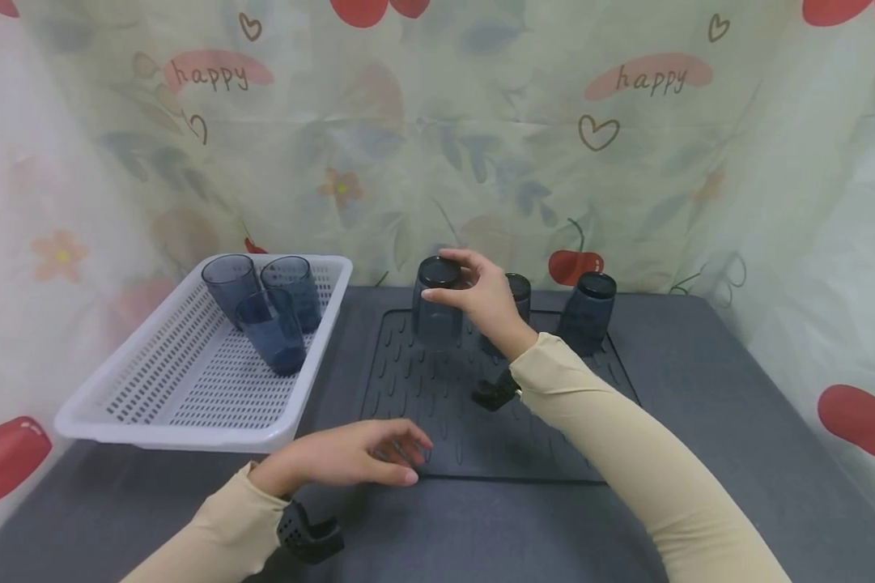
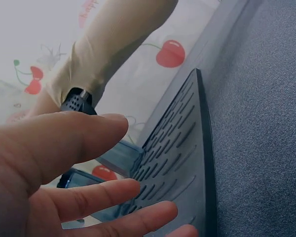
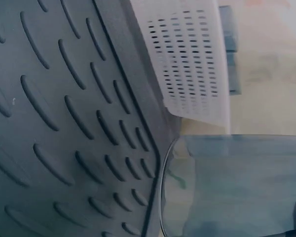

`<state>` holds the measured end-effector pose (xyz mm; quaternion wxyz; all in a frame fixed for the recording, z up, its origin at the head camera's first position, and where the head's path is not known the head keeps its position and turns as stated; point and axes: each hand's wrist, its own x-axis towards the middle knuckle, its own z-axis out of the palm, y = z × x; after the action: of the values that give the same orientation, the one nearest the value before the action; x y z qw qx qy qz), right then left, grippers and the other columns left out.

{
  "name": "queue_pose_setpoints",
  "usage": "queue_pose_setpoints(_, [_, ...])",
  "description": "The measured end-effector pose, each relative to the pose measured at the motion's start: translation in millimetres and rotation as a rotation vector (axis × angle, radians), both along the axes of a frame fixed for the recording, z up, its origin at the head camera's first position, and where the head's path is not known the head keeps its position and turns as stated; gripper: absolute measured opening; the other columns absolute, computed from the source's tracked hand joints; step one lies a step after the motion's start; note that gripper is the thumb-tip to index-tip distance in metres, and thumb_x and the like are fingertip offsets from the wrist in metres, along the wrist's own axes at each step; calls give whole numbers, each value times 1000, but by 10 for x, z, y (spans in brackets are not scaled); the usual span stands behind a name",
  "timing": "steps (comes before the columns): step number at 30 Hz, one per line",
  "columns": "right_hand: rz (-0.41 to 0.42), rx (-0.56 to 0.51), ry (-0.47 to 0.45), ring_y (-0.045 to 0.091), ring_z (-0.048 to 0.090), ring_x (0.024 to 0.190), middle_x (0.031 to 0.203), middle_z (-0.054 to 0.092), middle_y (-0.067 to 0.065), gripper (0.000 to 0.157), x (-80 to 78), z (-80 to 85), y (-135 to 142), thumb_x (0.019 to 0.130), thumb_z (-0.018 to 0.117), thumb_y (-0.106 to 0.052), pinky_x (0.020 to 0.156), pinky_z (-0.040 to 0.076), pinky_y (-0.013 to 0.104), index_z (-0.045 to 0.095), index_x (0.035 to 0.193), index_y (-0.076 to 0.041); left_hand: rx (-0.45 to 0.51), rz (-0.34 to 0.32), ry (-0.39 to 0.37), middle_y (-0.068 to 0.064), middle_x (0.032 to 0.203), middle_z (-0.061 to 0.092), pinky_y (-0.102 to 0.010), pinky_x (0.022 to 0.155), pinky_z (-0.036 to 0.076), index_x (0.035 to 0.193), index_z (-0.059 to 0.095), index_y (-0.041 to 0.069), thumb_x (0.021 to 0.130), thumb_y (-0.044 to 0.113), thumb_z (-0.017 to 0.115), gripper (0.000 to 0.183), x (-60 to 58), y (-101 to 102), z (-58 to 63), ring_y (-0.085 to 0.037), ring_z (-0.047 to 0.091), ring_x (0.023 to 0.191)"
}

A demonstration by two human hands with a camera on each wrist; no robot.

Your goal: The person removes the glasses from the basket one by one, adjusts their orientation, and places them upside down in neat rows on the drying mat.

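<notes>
Smoky-blue transparent tumbler (image 1: pixel 437 320) is in the right hand (image 1: pixel 484 295), upside down: base up, mouth down, long axis near vertical. Position: back-left part of the black drying mat (image 1: pixel 437 437); can't tell if the rim touches.

Right fingers: pinching the base end, thumb on near side, index finger on far side, gap = tumbler width. Remaining right fingers mostly hidden.

Left hand (image 1: pixel 342 455) hovers by the mat's near-left edge. Fingers loosely bent and slightly apart, thumb well separated from them in the left wrist view.

Two more inverted tumblers on the mat: one partly behind the right hand (image 1: pixel 520 290), one further right (image 1: pixel 588 312), leaning in view.

Mat: rectangular, matte, rows of short raised elongated ribs, thin raised border. White plastic basket (image 1: pixel 175 437) at left: slotted floor and walls, smooth rounded rim. Three tumblers (image 1: pixel 273 328) inside, mouths up, tilted, clustered at the back-right. Table covering (image 1: pixel 699 405) is dark grey, fine-grained like woven cloth.
</notes>
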<state>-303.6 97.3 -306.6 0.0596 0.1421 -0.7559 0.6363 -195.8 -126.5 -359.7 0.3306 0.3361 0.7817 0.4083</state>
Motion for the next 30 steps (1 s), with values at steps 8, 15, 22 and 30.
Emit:
queue_pose_setpoints(8, [-45, -21, 18, 21, 64, 105, 128, 61, 4, 62, -114, -239, -135, 76, 82, -9, 89, 55, 36, 58, 132, -18, 9, 4, -7, -11, 118, 62, -27, 88, 52, 130, 54, 5, 95, 21, 61, 39, 5, -8, -20, -24, 63, 110])
queue_pose_setpoints(15, [-82, -33, 21, 22, 63, 111, 130, 59, 7, 64, -190, -415, -176, 77, 82, -10, 90, 54, 37, 56, 135, -15, 14, 5, -14, -11, 118, 62, -25, 87, 52, 130, 54, 5, 95, 21, 62, 39, 16, -20, -43, -22, 64, 109])
queue_pose_setpoints(22, [-113, -25, 23, 21, 60, 117, 132, 59, 7, 64, -255, -513, -205, 76, 82, -11, 93, 53, 39, 56, 134, -17, 18, 2, -19, -12, 118, 63, -25, 87, 52, 129, 54, 5, 95, 21, 61, 38, 10, -35, -56, -21, 64, 109])
queue_pose_setpoints(30, [-129, -8, -5, 20, 60, 118, 131, 60, 6, 63, -289, -584, -194, 76, 82, -12, 94, 53, 39, 57, 134, -21, 12, 1, -6, -12, 119, 63, -25, 88, 52, 130, 54, 5, 95, 21, 61, 38, 10, -45, -37, -22, 63, 109])
